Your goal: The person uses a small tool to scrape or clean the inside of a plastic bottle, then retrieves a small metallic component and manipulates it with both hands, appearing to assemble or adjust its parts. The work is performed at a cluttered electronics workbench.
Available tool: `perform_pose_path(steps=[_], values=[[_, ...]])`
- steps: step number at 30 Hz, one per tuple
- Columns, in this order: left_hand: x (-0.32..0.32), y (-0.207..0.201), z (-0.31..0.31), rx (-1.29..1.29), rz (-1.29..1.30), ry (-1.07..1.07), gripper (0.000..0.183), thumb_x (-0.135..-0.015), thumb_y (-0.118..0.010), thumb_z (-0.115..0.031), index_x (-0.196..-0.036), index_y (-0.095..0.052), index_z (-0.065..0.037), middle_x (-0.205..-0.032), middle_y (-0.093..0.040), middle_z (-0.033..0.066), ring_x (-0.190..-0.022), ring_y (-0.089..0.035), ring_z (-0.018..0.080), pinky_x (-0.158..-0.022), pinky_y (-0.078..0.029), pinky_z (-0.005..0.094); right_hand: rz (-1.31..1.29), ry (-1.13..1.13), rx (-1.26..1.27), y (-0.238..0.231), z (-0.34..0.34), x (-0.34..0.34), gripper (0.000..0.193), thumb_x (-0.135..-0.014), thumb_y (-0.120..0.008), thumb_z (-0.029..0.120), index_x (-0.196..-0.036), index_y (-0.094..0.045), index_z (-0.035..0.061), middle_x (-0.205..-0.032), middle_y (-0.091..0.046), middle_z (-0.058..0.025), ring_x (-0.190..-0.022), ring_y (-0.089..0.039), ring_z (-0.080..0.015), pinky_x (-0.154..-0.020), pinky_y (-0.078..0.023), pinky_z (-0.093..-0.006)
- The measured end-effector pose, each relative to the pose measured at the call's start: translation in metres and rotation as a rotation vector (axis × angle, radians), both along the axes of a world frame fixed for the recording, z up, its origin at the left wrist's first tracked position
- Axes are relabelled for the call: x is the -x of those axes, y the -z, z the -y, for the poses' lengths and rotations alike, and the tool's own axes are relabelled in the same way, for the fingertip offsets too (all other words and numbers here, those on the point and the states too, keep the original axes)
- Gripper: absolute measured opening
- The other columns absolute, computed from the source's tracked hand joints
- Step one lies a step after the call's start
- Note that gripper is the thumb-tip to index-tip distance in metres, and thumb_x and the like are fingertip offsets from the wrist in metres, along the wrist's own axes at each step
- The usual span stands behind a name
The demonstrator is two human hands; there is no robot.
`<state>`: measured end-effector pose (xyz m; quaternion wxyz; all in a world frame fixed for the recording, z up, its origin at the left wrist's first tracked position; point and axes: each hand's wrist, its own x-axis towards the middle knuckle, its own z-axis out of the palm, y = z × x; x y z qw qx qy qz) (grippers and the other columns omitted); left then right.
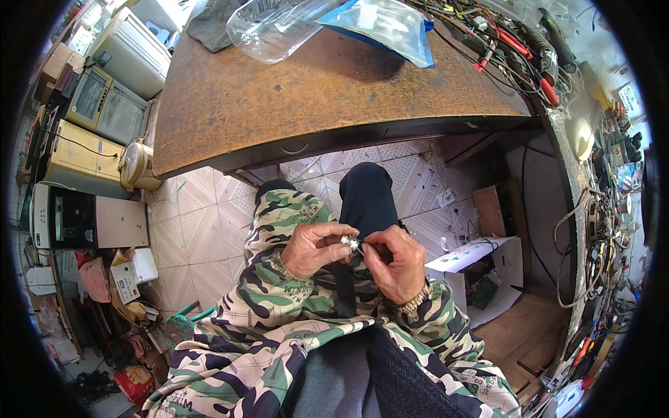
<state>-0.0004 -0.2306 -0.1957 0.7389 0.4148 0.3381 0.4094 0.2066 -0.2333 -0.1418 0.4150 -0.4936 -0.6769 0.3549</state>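
Above my lap, my left hand (317, 248) pinches a small white and metallic part (350, 242) between thumb and fingers. Close against it on the right, my right hand (395, 260) is closed in a pinch at the part's right end. What the right fingertips hold is too small to make out. Both hands sit in front of the wooden desk (230, 104), below its near edge and over my dark-trousered knees. Camouflage sleeves cover both forearms.
On the desk lie a clear plastic container (272, 31) and a blue-edged clear bag (383, 28). Pliers with red handles (514, 43) and cables crowd its right end. An open white box (484, 279) stands low at right; a rice cooker (138, 166) and appliances line the left.
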Motion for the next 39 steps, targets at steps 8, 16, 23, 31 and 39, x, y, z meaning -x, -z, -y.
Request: perform_pose_path(steps=[8,16,23,31,39], values=[[-0.002,0.001,0.0,-0.045,-0.063,-0.049,0.033,-0.095,-0.07,-0.012,-0.123,-0.064,0.005,-0.101,-0.071,0.0091,-0.082,-0.068,0.0117,-0.07,-0.056,0.0228,-0.483,-0.024,0.545,0.016,0.003,0.001,0.015,-0.092,-0.065,0.003,-0.104,-0.058,-0.0034,-0.081,-0.063,-0.0041,-0.069,-0.058,-0.0049,-0.06,-0.047,-0.0216],[-0.002,-0.003,-0.002,-0.015,-0.055,-0.057,0.032,-0.094,-0.069,-0.003,-0.124,-0.063,0.007,-0.102,-0.072,0.0114,-0.087,-0.068,0.0121,-0.078,-0.057,0.0243,-0.66,-0.135,0.582,0.025,0.005,0.008,0.019,-0.094,-0.066,0.001,-0.11,-0.06,-0.0074,-0.097,-0.068,-0.0083,-0.086,-0.066,-0.0113,-0.079,-0.054,-0.024],[-0.002,0.006,-0.002,-0.025,0.026,-0.067,0.034,-0.095,-0.067,-0.003,-0.127,-0.06,0.006,-0.106,-0.071,0.0117,-0.089,-0.068,0.013,-0.079,-0.057,0.0243,-0.654,-0.152,0.512,0.033,0.005,0.006,0.019,-0.095,-0.067,0.002,-0.109,-0.058,-0.0074,-0.098,-0.07,-0.0113,-0.089,-0.069,-0.0155,-0.08,-0.056,-0.0267],[-0.002,0.004,-0.002,-0.022,-0.011,-0.053,0.033,-0.096,-0.067,-0.007,-0.126,-0.061,0.006,-0.107,-0.071,0.011,-0.09,-0.069,0.013,-0.08,-0.057,0.025,-0.664,-0.156,0.507,0.036,0.004,0.005,0.019,-0.095,-0.067,0.001,-0.109,-0.058,-0.0072,-0.097,-0.07,-0.0117,-0.088,-0.07,-0.0161,-0.08,-0.056,-0.0271],[-0.001,0.005,-0.002,-0.021,-0.03,-0.037,0.032,-0.097,-0.066,-0.007,-0.126,-0.061,0.006,-0.102,-0.071,0.0098,-0.087,-0.068,0.0119,-0.078,-0.056,0.0236,-0.754,-0.156,0.499,0.033,0.002,0.004,0.019,-0.095,-0.068,0.002,-0.11,-0.06,-0.0069,-0.096,-0.071,-0.011,-0.088,-0.069,-0.0139,-0.079,-0.055,-0.0247]])
